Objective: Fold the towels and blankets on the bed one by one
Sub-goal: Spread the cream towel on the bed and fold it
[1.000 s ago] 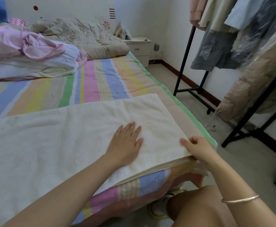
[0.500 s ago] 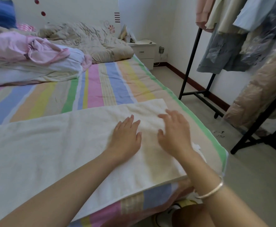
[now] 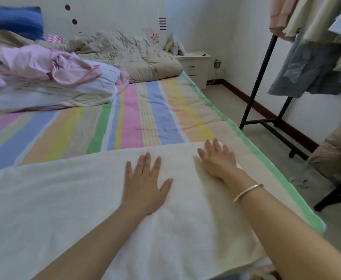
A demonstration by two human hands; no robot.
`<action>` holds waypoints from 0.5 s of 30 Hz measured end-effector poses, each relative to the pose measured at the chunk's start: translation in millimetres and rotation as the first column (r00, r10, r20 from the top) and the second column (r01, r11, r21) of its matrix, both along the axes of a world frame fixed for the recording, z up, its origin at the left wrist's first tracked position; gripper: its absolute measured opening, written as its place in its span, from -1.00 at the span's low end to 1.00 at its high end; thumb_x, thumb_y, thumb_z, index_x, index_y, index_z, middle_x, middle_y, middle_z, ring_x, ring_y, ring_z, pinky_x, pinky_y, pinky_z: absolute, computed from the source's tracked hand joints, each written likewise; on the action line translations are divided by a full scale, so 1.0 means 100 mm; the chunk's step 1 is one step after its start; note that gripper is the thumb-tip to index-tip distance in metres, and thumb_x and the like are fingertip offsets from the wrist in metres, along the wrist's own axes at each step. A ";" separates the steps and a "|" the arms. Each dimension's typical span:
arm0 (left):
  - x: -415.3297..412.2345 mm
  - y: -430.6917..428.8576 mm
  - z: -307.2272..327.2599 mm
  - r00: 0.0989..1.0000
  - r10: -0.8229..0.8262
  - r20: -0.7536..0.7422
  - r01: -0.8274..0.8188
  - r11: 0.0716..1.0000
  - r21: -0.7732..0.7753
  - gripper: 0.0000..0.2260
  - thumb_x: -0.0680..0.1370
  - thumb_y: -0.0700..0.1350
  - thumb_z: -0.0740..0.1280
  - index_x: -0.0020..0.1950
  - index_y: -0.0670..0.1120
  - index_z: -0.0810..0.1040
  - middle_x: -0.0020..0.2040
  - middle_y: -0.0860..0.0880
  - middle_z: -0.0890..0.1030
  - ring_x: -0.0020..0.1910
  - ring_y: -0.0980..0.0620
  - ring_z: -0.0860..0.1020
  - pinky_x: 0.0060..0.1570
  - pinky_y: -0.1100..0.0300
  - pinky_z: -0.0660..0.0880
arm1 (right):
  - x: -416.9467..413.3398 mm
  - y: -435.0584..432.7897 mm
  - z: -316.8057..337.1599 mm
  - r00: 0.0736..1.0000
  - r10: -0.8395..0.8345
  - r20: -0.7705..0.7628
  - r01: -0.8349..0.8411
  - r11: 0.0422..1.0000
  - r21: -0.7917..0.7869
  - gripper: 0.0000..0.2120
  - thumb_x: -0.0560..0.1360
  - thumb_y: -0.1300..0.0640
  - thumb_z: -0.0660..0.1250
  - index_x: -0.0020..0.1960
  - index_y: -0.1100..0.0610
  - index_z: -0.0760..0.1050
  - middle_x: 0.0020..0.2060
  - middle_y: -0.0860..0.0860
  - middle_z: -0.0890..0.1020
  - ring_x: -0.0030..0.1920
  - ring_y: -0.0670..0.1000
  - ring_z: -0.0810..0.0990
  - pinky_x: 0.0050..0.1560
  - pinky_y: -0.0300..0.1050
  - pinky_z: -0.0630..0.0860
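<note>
A large cream towel (image 3: 64, 199) lies spread flat across the near end of the bed. My left hand (image 3: 145, 182) rests palm down on it with straight, spread fingers. My right hand (image 3: 218, 158), a silver bangle on its wrist, lies flat on the towel's far right corner, fingers straight. Further back on the left sits a crumpled heap of pink and white bedding (image 3: 48, 77). A rumpled beige blanket (image 3: 129, 53) lies at the head of the bed.
The bed's striped pastel sheet (image 3: 145, 118) shows between towel and heaps. A blue pillow (image 3: 12, 21) leans at the back left. A white nightstand (image 3: 195, 65) stands by the wall. A black clothes rack (image 3: 266, 77) with hanging garments stands on the floor to the right.
My right hand left the towel's near right edge and slid forward, flat, to the far right corner. My left hand stayed flat on the towel. The view moved closer over the bed.
</note>
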State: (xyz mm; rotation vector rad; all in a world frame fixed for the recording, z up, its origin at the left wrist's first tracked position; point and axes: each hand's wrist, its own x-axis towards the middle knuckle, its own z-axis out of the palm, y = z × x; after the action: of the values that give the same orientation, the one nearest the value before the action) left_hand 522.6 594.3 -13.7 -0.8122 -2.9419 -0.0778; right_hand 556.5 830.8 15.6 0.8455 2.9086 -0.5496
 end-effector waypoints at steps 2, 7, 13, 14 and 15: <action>-0.01 0.00 -0.01 1.000 -0.004 0.006 0.003 1.000 0.003 -0.15 0.37 0.37 -0.43 0.60 0.05 -0.13 0.60 -0.07 -0.14 0.57 0.00 -0.18 0.48 -0.18 -0.23 | 0.18 0.02 0.07 0.990 -0.111 -0.081 0.113 0.994 0.013 -0.32 0.59 -0.25 -0.03 0.57 0.08 -0.05 0.55 0.11 0.06 0.51 0.18 0.11 0.45 0.12 0.11; -0.01 -0.02 -0.01 1.000 -0.024 -0.013 0.025 0.996 0.084 -0.24 0.45 0.34 -0.28 0.59 0.06 0.06 0.60 -0.05 0.03 0.57 0.00 -0.02 0.49 -0.13 -0.17 | 0.83 -0.07 0.26 0.926 -0.377 0.005 0.369 0.909 0.195 -0.40 0.48 -0.35 0.15 0.21 0.15 0.40 0.11 0.09 0.55 0.15 0.16 0.51 0.04 -0.02 0.38; 0.32 -0.21 0.23 0.942 -0.184 -0.282 0.327 0.699 0.635 -0.79 0.49 -0.09 0.19 0.00 0.01 0.60 -0.06 0.09 0.63 -0.21 0.02 0.60 -0.18 0.12 0.49 | 1.20 -0.29 0.60 0.924 -0.340 0.177 0.341 0.940 0.024 -0.49 0.40 -0.25 0.30 0.13 0.12 0.45 -0.07 0.01 0.56 -0.06 0.11 0.56 -0.13 -0.11 0.45; 0.41 -0.24 0.28 0.956 -0.176 -0.236 0.292 0.678 0.675 -0.80 0.49 -0.12 0.21 0.00 0.03 0.60 -0.05 0.13 0.62 -0.26 0.09 0.58 -0.22 0.13 0.50 | 1.19 -0.39 0.68 0.936 -0.318 0.154 0.315 0.948 0.044 -0.49 0.41 -0.20 0.31 0.18 0.13 0.41 -0.05 0.01 0.55 -0.05 0.11 0.55 -0.14 -0.11 0.44; 0.47 -0.31 0.32 0.972 -0.156 -0.178 0.236 0.651 0.721 -0.81 0.49 -0.14 0.22 -0.01 0.05 0.59 -0.05 0.16 0.60 -0.28 0.16 0.56 -0.23 0.14 0.51 | 1.17 -0.53 0.77 0.952 -0.281 0.121 0.271 0.959 0.087 -0.50 0.42 -0.17 0.31 0.21 0.13 0.37 -0.03 0.02 0.54 -0.04 0.11 0.53 -0.13 -0.10 0.42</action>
State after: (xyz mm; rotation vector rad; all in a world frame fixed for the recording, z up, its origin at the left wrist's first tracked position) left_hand 570.0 563.5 18.0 -0.9219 -2.3354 -1.1308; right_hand 673.7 777.8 92.1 1.2596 2.7201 -0.3924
